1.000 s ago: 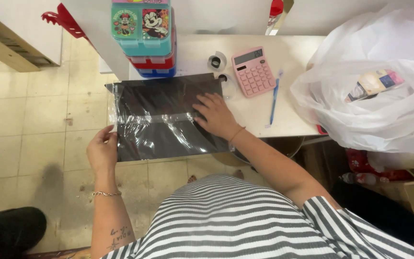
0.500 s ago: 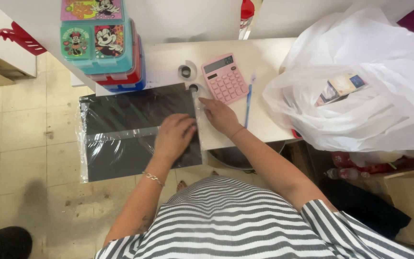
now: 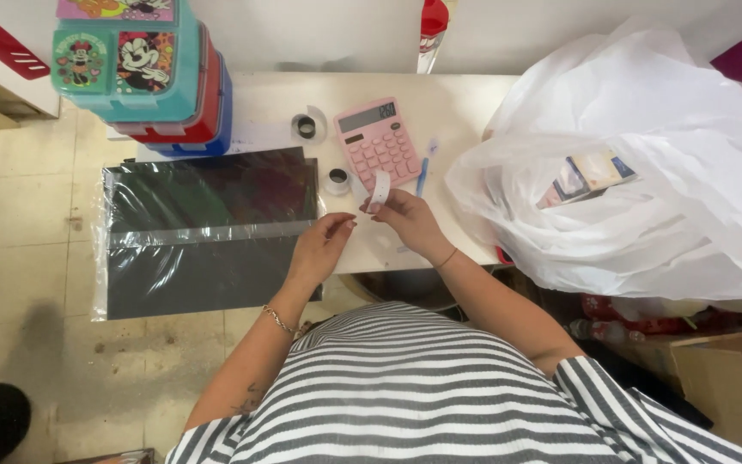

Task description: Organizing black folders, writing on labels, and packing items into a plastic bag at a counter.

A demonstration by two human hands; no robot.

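Since half a second ago, left hand (image 3: 319, 249) has slid off the black wrapped sheet (image 3: 208, 232) toward the right hand (image 3: 401, 215), which now lifts a strip of clear tape (image 3: 380, 187).

Nearest, at six o'clock, is the person's striped top; just above it both hands meet at the counter (image 3: 448, 94) edge. The right grip pinches the tape strip upright between finger and thumb, likely to keep it from sticking to itself; the left grip is narrow, fingertips curled toward the strip's lower end, holding nothing. At nine o'clock the sheet overhangs the counter. Farther, at twelve, a pink calculator (image 3: 377, 137), two tape rolls (image 3: 337, 179), and stacked lunch boxes (image 3: 143, 73) at eleven; a white plastic bag (image 3: 637, 172) fills two o'clock.
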